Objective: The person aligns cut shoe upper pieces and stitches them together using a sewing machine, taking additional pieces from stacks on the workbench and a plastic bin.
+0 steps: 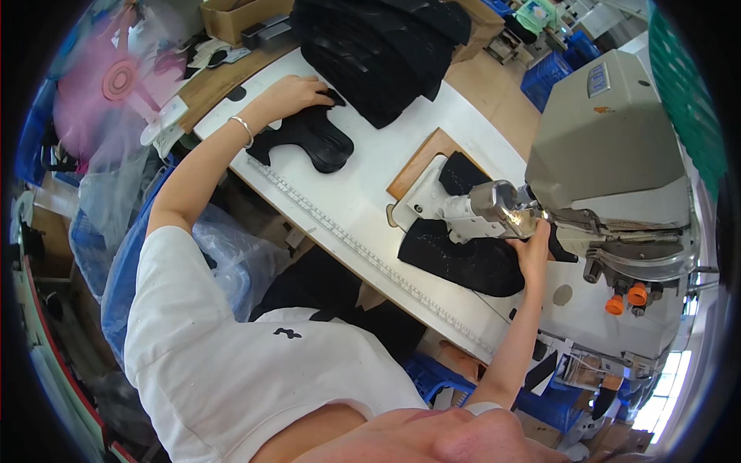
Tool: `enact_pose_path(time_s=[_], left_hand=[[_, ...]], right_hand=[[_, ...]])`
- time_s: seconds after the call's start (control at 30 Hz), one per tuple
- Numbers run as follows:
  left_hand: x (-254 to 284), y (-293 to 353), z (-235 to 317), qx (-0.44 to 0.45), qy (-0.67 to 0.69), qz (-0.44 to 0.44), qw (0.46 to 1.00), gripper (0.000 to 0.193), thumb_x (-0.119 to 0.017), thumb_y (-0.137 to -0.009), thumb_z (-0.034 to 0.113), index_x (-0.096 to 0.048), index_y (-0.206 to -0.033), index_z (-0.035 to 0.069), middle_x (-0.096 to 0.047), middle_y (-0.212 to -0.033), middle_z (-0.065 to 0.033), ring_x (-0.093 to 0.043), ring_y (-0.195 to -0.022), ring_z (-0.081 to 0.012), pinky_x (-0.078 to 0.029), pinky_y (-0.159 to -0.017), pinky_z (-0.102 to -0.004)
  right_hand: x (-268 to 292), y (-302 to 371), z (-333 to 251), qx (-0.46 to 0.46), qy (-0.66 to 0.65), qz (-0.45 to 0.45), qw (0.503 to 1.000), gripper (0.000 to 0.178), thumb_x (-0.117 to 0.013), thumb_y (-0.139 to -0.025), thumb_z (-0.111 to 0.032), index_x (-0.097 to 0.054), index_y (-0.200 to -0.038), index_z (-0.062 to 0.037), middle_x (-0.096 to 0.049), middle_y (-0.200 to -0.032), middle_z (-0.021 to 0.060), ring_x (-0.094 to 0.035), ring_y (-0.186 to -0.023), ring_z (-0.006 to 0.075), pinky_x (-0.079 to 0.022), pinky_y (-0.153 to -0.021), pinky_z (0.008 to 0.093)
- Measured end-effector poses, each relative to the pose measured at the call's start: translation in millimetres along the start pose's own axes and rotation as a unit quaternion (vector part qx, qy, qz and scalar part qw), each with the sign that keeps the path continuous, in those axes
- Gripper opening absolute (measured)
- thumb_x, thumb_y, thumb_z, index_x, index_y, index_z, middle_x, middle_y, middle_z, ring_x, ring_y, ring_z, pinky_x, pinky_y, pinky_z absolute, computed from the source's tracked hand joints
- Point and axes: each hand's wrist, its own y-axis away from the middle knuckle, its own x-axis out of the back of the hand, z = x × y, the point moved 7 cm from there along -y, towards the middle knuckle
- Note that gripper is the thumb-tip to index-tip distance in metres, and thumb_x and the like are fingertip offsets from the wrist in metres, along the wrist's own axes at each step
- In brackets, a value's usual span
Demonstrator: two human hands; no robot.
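My left hand (299, 97) reaches to the far left of the white sewing table, its fingers closed on the edge of a black curved fabric piece (328, 147). A large pile of black fabric (378, 46) lies just beyond that hand. Under the head of the sewing machine (610, 139) sits another black curved fabric piece (463, 262), with pale stitch lines on it. My right hand (531, 251) grips this piece at its right side, close to the lit needle area; the machine head partly hides the fingertips.
A ruler strip (340, 218) runs along the table's near edge. Beyond the left end stand a pink fan (118, 81) and a cardboard box (235, 19). Orange knobs (637, 293) stick out from the machine's front. Clear plastic bags (231, 239) hang beside my left side.
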Motion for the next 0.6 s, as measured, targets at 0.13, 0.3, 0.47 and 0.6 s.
enact_pose_path(time_s=[0.13, 0.3, 0.47, 0.6], left_hand=[[1.6, 7.3, -1.0, -0.054, -0.096, -0.057, 0.992, 0.031, -0.059, -0.080, 0.009, -0.068, -0.109, 0.012, -0.063, -0.106, -0.0024, -0.062, -0.098, -0.0190, -0.054, -0.074, -0.0323], [60.7, 0.4, 10.4, -0.037, -0.089, -0.034, 0.995, 0.035, -0.057, -0.078, 0.007, -0.062, -0.112, 0.007, -0.062, -0.108, -0.0047, -0.062, -0.097, -0.0230, -0.052, -0.074, -0.0327], [164.3, -20.5, 75.8, 0.008, 0.281, 0.091, 0.955, 0.020, -0.061, -0.075, 0.000, -0.071, -0.093, 0.002, -0.071, -0.095, -0.0125, -0.069, -0.088, -0.0290, -0.054, -0.076, -0.0347], [199.3, -42.0, 170.1, -0.054, 0.402, 0.132, 0.904, 0.020, -0.066, -0.076, 0.000, -0.073, -0.095, -0.002, -0.071, -0.094, -0.0167, -0.071, -0.089, -0.0305, -0.056, -0.076, -0.0327]], right_hand=[[48.9, 45.1, -28.5, 0.019, -0.045, 0.147, 0.988, 0.033, -0.067, -0.085, -0.005, -0.058, -0.117, 0.0000, -0.064, -0.102, 0.0180, -0.059, -0.093, 0.0339, -0.046, -0.087, 0.0354], [137.3, 152.2, -63.8, 0.011, -0.173, 0.119, 0.978, 0.017, -0.070, -0.083, -0.010, -0.064, -0.093, 0.0026, -0.061, -0.077, 0.0135, -0.058, -0.078, 0.0314, -0.045, -0.072, 0.0371], [138.8, 147.9, -111.1, 0.144, -0.098, 0.066, 0.983, 0.020, -0.076, -0.074, -0.013, -0.067, -0.088, -0.0014, -0.059, -0.074, 0.0097, -0.053, -0.072, 0.0290, -0.041, -0.070, 0.0371], [112.4, 85.8, -93.8, 0.118, -0.145, 0.150, 0.971, 0.021, -0.075, -0.080, -0.018, -0.069, -0.091, -0.0011, -0.062, -0.080, 0.0106, -0.055, -0.076, 0.0288, -0.043, -0.073, 0.0365]])
